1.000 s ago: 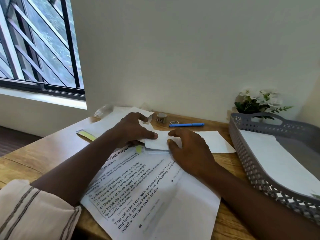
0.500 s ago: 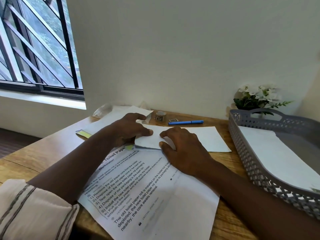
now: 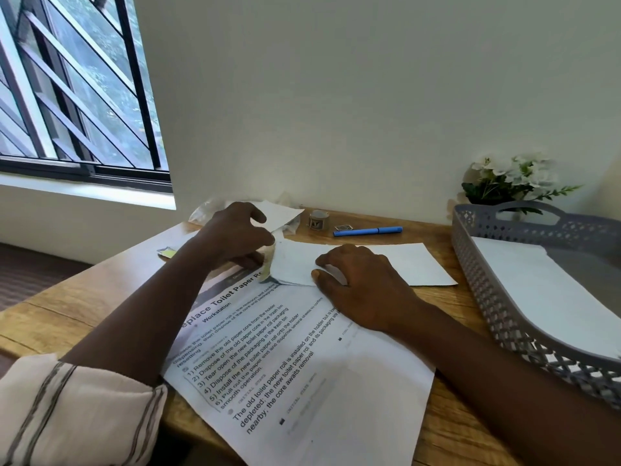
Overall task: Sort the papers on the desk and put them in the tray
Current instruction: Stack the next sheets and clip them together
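We see the left hand (image 3: 240, 235) curled over the left edge of a small white sheet (image 3: 292, 265), fingers pinching that edge and lifting it, with a yellow slip (image 3: 267, 264) caught at the fold. The right hand (image 3: 361, 284) lies flat, fingers spread and pressing the same sheet down against the surface (image 3: 67, 307). Both hands rest over the far end of a large printed page (image 3: 285, 371) headed "Replace Toilet Paper Roll". Another blank sheet (image 3: 416, 264) lies just right of the right hand. At the right, the grey lattice tray (image 3: 497, 307) holds one white sheet (image 3: 544, 290) laid flat. Along the far wall lie a blue pen (image 3: 368, 231), a small tape roll (image 3: 318, 219) and more loose paper (image 3: 279, 213); white flowers (image 3: 510, 178) stand behind the tray.
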Tool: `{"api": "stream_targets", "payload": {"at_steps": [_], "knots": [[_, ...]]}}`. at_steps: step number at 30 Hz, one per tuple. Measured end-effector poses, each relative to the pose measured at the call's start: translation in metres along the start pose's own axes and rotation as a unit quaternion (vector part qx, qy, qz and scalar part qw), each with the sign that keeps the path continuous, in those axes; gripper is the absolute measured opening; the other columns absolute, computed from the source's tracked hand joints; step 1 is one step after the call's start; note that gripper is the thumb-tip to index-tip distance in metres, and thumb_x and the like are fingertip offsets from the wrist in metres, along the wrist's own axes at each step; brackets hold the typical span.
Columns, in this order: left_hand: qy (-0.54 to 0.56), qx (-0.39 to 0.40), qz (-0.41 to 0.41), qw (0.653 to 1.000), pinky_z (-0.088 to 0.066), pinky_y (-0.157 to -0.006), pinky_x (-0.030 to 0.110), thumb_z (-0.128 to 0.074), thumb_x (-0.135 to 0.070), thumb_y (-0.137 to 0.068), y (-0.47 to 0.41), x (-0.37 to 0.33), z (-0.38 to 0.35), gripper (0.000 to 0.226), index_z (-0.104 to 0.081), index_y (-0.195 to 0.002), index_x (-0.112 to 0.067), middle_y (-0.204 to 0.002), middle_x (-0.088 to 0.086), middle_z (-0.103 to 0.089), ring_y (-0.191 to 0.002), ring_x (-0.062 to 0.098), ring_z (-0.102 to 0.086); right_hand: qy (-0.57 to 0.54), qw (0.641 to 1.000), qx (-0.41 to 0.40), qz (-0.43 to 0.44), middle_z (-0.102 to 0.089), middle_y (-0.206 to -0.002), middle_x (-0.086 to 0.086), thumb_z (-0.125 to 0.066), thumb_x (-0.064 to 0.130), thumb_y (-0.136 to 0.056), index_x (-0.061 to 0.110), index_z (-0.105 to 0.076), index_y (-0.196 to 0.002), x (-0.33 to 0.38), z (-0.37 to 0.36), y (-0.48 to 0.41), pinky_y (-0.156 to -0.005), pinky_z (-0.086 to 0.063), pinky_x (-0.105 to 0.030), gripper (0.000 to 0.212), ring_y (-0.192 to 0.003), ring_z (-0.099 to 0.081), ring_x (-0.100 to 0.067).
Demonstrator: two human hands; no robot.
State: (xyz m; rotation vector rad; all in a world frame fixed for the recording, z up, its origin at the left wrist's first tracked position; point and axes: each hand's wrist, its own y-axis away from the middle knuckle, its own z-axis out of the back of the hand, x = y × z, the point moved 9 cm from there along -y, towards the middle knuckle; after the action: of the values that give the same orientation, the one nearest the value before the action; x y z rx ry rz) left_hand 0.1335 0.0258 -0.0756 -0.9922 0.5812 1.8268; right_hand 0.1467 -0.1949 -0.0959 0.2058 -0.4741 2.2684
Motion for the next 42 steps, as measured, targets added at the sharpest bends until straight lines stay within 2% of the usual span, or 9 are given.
{"api": "stream_targets", "payload": {"at_steps": [4,9,13,17,21,24,27,32,42], "knots": [[0.107,0.035,0.048,0.993,-0.065,-0.063,0.038,-0.083,-0.015,-0.084,0.002,0.006,-0.009,0.051,-0.06,-0.129,-0.018,-0.119,0.017,-0.062,-0.095,0.028,-0.064,0.013,1.0,0.001,-0.001,-0.053,-0.146,0.007,-0.041,0.058,-0.101,0.035,-0.052,-0.143,0.001,0.001,0.0,-0.113,-0.035,-0.043,0.049,-0.135,-0.046,-0.018],[-0.19,-0.042,-0.044,0.98,-0.059,-0.092,0.039,-0.088,-0.059,-0.067,-0.003,-0.002,0.007,0.066,-0.063,-0.12,-0.028,-0.114,0.001,-0.07,-0.095,0.02,-0.068,0.087,0.995,0.048,-0.032,-0.049,-0.142,-0.001,-0.035,0.061,-0.1,0.041,-0.046,-0.144,0.006,-0.002,-0.005,-0.11,-0.034,-0.05,0.049,-0.132,-0.044,-0.024],[-0.199,-0.027,-0.079,0.976,-0.056,-0.089,0.033,-0.089,-0.035,-0.074,-0.005,-0.007,0.005,0.051,-0.066,-0.119,-0.027,-0.112,-0.001,-0.07,-0.099,0.018,-0.066,0.054,0.998,0.012,-0.029,-0.056,-0.128,-0.002,-0.039,0.07,-0.095,0.031,-0.066,-0.113,0.018,0.009,-0.031,-0.103,-0.042,-0.05,0.05,-0.123,-0.051,-0.026],[-0.134,-0.034,-0.093,0.986,-0.06,-0.082,0.032,-0.069,-0.003,-0.083,-0.009,-0.004,0.006,0.043,-0.068,-0.12,-0.025,-0.114,0.0,-0.067,-0.101,0.017,-0.064,0.024,0.998,0.052,0.034,-0.051,-0.145,0.006,-0.036,0.065,-0.096,0.038,-0.054,-0.142,0.019,-0.016,-0.04,-0.111,-0.038,-0.047,0.056,-0.137,-0.043,-0.018],[-0.027,0.01,-0.088,0.996,-0.064,-0.084,0.043,-0.061,0.006,-0.081,-0.012,0.001,-0.004,0.053,-0.069,-0.118,-0.03,-0.127,0.0,-0.057,-0.106,0.021,-0.064,0.002,0.999,0.037,0.028,-0.05,-0.148,0.009,-0.036,0.06,-0.099,0.039,-0.051,-0.145,0.011,-0.022,-0.042,-0.112,-0.037,-0.046,0.053,-0.137,-0.043,-0.015],[0.065,0.042,-0.057,0.995,-0.065,-0.071,0.036,-0.058,0.015,-0.086,-0.01,-0.001,-0.012,0.054,-0.069,-0.122,-0.024,-0.131,0.006,-0.053,-0.112,0.027,-0.062,0.013,0.999,0.038,0.03,-0.044,-0.155,0.007,-0.038,0.057,-0.102,0.04,-0.047,-0.148,0.011,-0.022,-0.042,-0.117,-0.033,-0.046,0.05,-0.142,-0.038,-0.017],[0.152,0.066,-0.014,0.986,-0.062,-0.061,0.028,-0.057,0.021,-0.088,-0.006,-0.003,-0.016,0.052,-0.068,-0.123,-0.017,-0.134,0.012,-0.054,-0.114,0.029,-0.062,0.011,0.999,0.038,0.032,-0.043,-0.156,0.006,-0.04,0.055,-0.103,0.04,-0.044,-0.15,0.013,-0.02,-0.04,-0.118,-0.032,-0.046,0.05,-0.143,-0.037,-0.018],[0.242,0.072,-0.012,0.967,-0.064,-0.067,0.03,-0.058,0.022,-0.089,-0.002,-0.008,-0.02,0.05,-0.068,-0.121,-0.014,-0.134,0.012,-0.056,-0.115,0.03,-0.067,0.011,0.999,0.029,0.037,-0.044,-0.155,0.006,-0.04,0.056,-0.102,0.038,-0.047,-0.149,0.014,-0.018,-0.041,-0.118,-0.031,-0.046,0.051,-0.143,-0.038,-0.018],[0.214,0.121,-0.03,0.969,-0.061,-0.067,0.024,-0.061,0.021,-0.089,0.005,-0.006,-0.035,0.053,-0.068,-0.125,-0.016,-0.14,0.009,-0.054,-0.112,0.019,-0.066,-0.026,0.999,-0.012,0.035,-0.047,-0.154,0.005,-0.051,0.05,-0.099,0.033,-0.046,-0.146,0.014,-0.009,-0.034,-0.115,-0.035,-0.045,0.05,-0.14,-0.042,-0.02]]}}
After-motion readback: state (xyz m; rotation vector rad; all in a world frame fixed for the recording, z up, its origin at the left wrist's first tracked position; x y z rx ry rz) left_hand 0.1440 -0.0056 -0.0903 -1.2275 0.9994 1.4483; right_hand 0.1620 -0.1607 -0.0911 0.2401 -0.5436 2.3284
